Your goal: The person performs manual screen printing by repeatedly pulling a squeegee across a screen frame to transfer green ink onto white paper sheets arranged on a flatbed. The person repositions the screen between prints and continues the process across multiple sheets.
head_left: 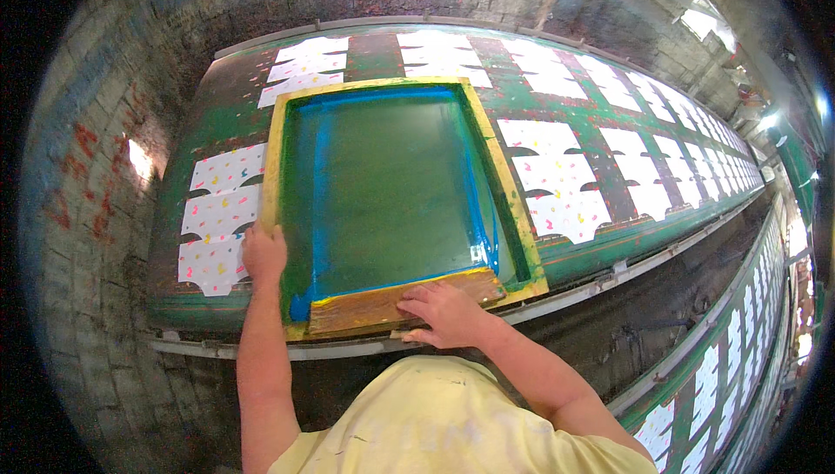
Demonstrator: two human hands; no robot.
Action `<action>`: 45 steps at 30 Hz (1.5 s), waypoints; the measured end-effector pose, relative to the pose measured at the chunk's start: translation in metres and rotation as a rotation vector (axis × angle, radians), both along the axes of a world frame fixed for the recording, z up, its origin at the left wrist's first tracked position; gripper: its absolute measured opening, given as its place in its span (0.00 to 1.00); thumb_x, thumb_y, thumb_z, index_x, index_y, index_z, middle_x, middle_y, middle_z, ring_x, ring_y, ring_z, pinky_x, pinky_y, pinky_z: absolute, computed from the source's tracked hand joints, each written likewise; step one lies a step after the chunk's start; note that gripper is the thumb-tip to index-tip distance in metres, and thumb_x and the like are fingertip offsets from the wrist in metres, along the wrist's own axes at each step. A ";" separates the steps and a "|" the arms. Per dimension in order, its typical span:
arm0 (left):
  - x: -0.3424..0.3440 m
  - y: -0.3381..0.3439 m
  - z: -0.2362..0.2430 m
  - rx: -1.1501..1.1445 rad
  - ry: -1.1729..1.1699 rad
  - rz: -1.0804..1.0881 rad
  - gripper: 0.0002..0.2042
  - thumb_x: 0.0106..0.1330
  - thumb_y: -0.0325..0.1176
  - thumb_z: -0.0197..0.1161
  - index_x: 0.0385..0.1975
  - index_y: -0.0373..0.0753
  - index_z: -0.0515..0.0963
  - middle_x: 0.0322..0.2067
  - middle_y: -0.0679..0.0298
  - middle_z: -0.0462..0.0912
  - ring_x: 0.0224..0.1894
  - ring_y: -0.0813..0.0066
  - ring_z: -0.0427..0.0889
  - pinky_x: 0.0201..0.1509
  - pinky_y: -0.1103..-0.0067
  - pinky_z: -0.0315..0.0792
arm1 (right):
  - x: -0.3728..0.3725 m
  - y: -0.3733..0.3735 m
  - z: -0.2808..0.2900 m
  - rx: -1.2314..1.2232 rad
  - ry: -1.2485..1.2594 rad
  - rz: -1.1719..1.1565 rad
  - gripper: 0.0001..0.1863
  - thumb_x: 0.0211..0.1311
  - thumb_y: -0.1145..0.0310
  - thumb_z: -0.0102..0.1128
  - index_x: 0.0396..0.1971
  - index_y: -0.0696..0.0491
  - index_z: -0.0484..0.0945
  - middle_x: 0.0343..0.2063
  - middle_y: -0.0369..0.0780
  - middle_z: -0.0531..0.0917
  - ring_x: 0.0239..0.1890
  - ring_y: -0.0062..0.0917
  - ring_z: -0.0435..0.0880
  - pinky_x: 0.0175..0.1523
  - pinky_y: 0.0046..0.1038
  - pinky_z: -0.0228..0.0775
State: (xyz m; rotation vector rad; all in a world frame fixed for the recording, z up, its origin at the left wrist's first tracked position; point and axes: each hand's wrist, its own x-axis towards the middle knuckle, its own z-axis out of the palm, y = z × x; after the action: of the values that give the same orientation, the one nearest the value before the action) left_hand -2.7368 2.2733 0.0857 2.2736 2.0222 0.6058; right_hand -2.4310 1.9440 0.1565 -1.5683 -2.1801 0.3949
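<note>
A screen-printing frame (383,84) with yellow rim, green mesh and blue strips lies on a long green table (217,117). My left hand (264,252) grips the frame's left side, beside printed white fabric pieces (217,209). Fingers of my right hand (439,313) rest over a wooden squeegee (352,316) with a yellow edge along the frame's near side, thumb curled toward its lower edge.
More white cut pieces (557,213) lie in rows along the table. A metal rail (304,351) runs along its front. A second table (674,394) with similar pieces stands at lower right, across a dark gap. Block walls (96,257) rise left and behind.
</note>
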 end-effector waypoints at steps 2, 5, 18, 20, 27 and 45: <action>0.000 0.000 0.000 -0.050 0.079 0.045 0.24 0.80 0.53 0.67 0.57 0.34 0.84 0.54 0.44 0.87 0.56 0.36 0.88 0.61 0.45 0.83 | 0.033 -0.013 0.000 -0.041 0.110 0.024 0.31 0.73 0.41 0.75 0.58 0.54 0.92 0.56 0.49 0.93 0.63 0.49 0.90 0.71 0.50 0.80; 0.006 -0.001 0.003 -0.089 0.115 0.114 0.27 0.82 0.57 0.65 0.52 0.33 0.85 0.52 0.41 0.89 0.54 0.35 0.90 0.60 0.45 0.82 | 0.099 -0.032 -0.010 0.072 0.181 -0.216 0.21 0.69 0.55 0.81 0.54 0.53 0.93 0.53 0.49 0.93 0.61 0.49 0.90 0.71 0.50 0.81; 0.009 0.005 -0.001 -0.047 0.138 0.152 0.29 0.82 0.58 0.65 0.54 0.30 0.85 0.52 0.40 0.89 0.56 0.33 0.88 0.61 0.47 0.82 | 0.240 -0.002 -0.069 -0.049 0.123 -0.894 0.44 0.60 0.74 0.86 0.77 0.57 0.76 0.62 0.53 0.87 0.66 0.52 0.86 0.72 0.48 0.79; 0.008 0.009 -0.001 -0.071 0.072 0.148 0.28 0.80 0.57 0.69 0.53 0.30 0.85 0.53 0.41 0.88 0.57 0.34 0.88 0.62 0.48 0.81 | 0.240 0.009 -0.070 -0.028 0.109 -0.896 0.45 0.60 0.77 0.85 0.78 0.56 0.75 0.62 0.54 0.87 0.63 0.51 0.88 0.69 0.46 0.82; 0.005 0.006 0.006 -0.214 -0.106 0.148 0.25 0.67 0.44 0.84 0.51 0.30 0.84 0.51 0.45 0.86 0.57 0.39 0.86 0.62 0.52 0.80 | 0.240 0.023 -0.072 -0.090 0.129 -0.980 0.39 0.56 0.78 0.82 0.71 0.53 0.83 0.54 0.50 0.87 0.57 0.50 0.88 0.65 0.48 0.82; 0.056 0.004 0.026 -0.283 -0.387 0.052 0.11 0.60 0.24 0.84 0.36 0.32 0.85 0.33 0.63 0.87 0.35 0.73 0.83 0.45 0.71 0.78 | 0.321 -0.001 -0.008 0.015 0.171 -0.999 0.34 0.55 0.79 0.79 0.66 0.55 0.88 0.52 0.48 0.90 0.51 0.41 0.95 0.60 0.36 0.87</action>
State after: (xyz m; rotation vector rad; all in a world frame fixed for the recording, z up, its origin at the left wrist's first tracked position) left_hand -2.6806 2.2770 0.1116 1.7900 1.8471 0.6534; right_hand -2.1095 1.9430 0.1490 -2.2482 -1.0502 0.1665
